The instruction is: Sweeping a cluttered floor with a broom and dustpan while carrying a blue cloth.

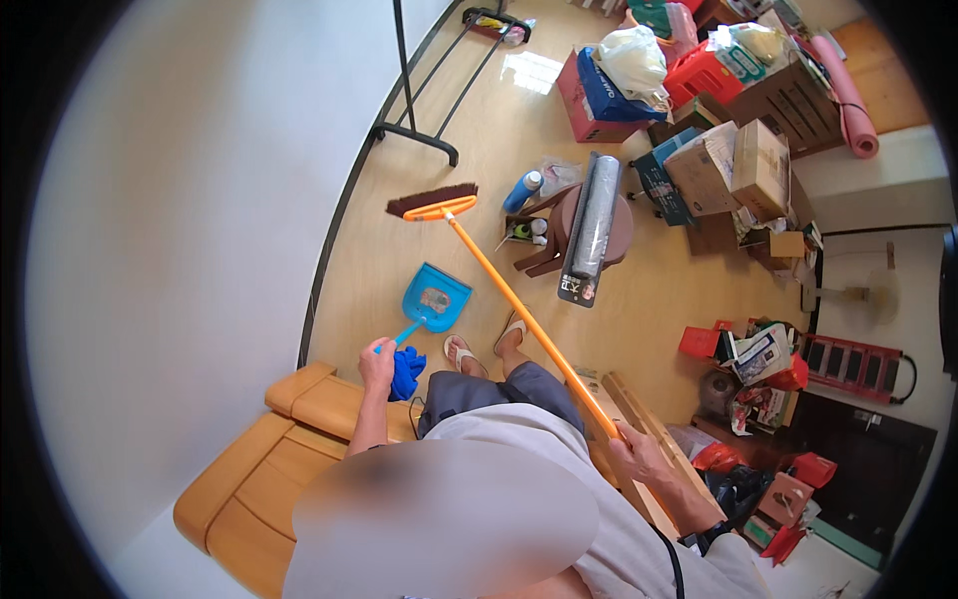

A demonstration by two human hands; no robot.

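Note:
My left hand (pixel 377 365) is closed around the handle of a blue plastic dustpan (pixel 450 314), whose pan is held near the floor with a label in its middle. A crumpled blue cloth (pixel 406 374) hangs beside that hand; whether the fingers also pinch it I cannot tell. My right hand (pixel 636 451) grips the long orange pole of a push broom (pixel 516 303). The pole slants up and left across the view to an orange head with dark bristles (pixel 432 201), left of the stool. Broom head and dustpan are apart.
A brown plastic stool (pixel 620 224) bears a long packaged roll (pixel 596 217). Beside it stand a blue bottle (pixel 522 192) and a small box of bottles (pixel 525 229). A black garment rack (pixel 418 135) stands by the wall. Cardboard boxes (pixel 703 168) crowd the right; an orange sofa (pixel 254 479) lies lower left.

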